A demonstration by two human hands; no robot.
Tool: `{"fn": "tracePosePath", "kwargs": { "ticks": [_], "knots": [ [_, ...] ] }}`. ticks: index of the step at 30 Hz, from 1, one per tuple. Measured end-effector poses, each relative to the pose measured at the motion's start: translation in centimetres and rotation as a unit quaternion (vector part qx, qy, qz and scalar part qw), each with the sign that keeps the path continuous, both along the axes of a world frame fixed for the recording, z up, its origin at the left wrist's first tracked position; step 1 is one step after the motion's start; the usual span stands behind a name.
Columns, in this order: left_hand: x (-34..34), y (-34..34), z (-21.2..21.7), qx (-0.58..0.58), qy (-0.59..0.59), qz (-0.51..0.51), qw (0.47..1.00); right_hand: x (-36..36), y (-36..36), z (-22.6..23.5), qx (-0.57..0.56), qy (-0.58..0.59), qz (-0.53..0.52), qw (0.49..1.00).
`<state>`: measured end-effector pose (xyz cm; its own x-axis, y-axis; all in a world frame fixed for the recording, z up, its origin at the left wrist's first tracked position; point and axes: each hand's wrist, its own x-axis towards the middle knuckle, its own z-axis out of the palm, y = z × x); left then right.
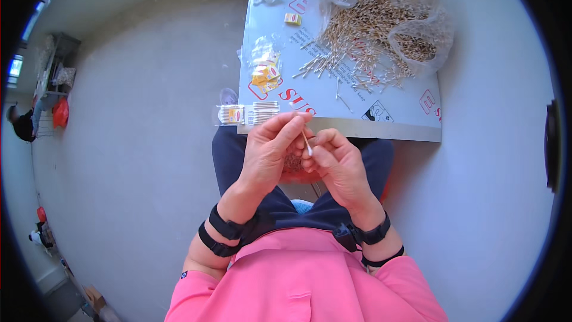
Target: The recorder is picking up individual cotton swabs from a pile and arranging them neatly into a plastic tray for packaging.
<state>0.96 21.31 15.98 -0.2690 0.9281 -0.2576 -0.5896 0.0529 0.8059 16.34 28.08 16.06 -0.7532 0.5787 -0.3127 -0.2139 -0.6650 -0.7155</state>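
In front of the table's near edge, both my hands are held close together over my lap. My left hand (pixel 268 149) is closed in a pinch on a cotton swab (pixel 307 143), which slants down with its white tip lowest. Right beside that tip is my right hand (pixel 344 170), its fingers curled in and its thumb close to the swab; whether anything is between them is hidden. Just beyond my left hand, a row of cotton swabs (pixel 266 109) lies side by side at the table edge. Next to it is a clear pack of swabs with a yellow label (pixel 232 114).
A large heap of loose cotton swabs (pixel 369 24) spills from clear plastic bags at the table's (pixel 411 122) far right. Yellow packets (pixel 266 74) in clear film lie at its left, with a small yellow box (pixel 292 19) farther back. Another person (pixel 24 125) is at the far left by shelves.
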Motion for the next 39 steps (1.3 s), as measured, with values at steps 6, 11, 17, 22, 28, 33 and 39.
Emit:
{"fn": "tracePosePath", "kwargs": {
  "ticks": [6, 11, 17, 22, 28, 33, 39],
  "knots": [
    [5.7, -1.7, 3.5, 0.102, -0.23, 0.1, 0.963, 4.7, -2.1, 2.0, 0.217, 0.031, -0.12, 0.968],
    [8.8, -2.8, 4.5, 0.165, -0.219, 0.051, 0.96, 5.4, -3.8, 4.8, 0.238, 0.078, -0.205, 0.946],
    [11.7, -3.7, 5.9, 0.174, -0.095, 0.063, 0.978, 7.0, -4.5, 6.6, 0.263, 0.097, -0.264, 0.923],
    [12.4, -5.2, 6.1, 0.157, -0.005, 0.047, 0.987, 7.6, -5.2, 6.6, 0.317, 0.109, -0.276, 0.901],
    [11.4, -6.5, 5.3, 0.075, 0.101, -0.033, 0.992, 7.8, -5.4, 5.2, 0.338, 0.065, -0.268, 0.9],
    [6.0, -9.7, -1.8, -0.073, 0.241, 0.109, 0.962, 7.5, -5.1, -3.2, 0.465, -0.169, -0.13, 0.859],
    [4.4, -12.5, -7.2, -0.162, 0.202, 0.131, 0.957, 5.4, -4.3, -18.8, 0.627, -0.236, -0.046, 0.741]
  ]
}}
